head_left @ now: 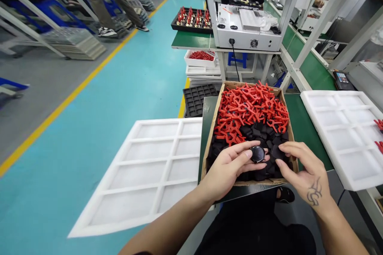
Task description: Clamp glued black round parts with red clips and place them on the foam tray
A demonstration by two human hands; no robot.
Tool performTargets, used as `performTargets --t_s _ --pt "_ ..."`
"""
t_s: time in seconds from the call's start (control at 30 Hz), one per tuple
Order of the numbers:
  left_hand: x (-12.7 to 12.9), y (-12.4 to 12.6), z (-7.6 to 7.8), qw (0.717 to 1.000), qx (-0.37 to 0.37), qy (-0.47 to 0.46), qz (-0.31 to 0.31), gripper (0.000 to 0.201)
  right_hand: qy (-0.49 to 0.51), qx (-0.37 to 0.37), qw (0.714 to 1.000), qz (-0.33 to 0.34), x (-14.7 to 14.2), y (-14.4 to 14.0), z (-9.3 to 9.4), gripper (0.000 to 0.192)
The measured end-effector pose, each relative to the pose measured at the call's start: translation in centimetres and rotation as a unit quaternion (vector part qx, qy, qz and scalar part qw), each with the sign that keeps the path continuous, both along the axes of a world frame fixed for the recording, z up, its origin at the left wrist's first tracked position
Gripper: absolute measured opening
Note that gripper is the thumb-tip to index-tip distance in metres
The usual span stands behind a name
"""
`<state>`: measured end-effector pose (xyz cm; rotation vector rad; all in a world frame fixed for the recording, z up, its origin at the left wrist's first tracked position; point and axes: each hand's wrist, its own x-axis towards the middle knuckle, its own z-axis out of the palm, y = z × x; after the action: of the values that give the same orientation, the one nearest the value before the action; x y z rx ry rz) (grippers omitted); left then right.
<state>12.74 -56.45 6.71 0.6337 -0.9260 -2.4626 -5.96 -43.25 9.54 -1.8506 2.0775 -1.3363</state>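
Observation:
A cardboard box [213, 128] on the green bench holds several red clip-shaped parts [251, 108] at the far end and several black parts [259, 135] at the near end. My left hand [229, 167] holds a small round black part [257, 153] between thumb and fingers over the box's near edge. My right hand [302, 169] is beside it, its fingers touching a black part [277, 153] in the box.
A white foam tray [143, 175] with empty compartments lies to the left. Another white foam tray [344, 131] lies to the right, red parts at its right edge. A black grid tray [196, 97], a white machine [248, 28] and people stand further off.

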Motion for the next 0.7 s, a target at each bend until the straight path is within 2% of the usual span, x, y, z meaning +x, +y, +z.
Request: performTargets --t_s 0.1,0.27,0.7 --pt "0.1 0.1 -0.2 1.0 0.011 0.01 0.004 0.044 0.017 -0.026 0.999 0.037 1.3 -0.2 -0.2 0.03" --pt "0.2 0.3 -0.3 1.0 -0.003 0.004 -0.001 0.045 0.078 -0.045 0.993 0.072 1.8 -1.1 -1.7 0.043" --pt "0.3 0.2 -0.4 0.999 -0.024 -0.029 -0.009 0.056 0.086 -0.046 0.992 0.08 1.7 -1.4 -2.2 0.04"
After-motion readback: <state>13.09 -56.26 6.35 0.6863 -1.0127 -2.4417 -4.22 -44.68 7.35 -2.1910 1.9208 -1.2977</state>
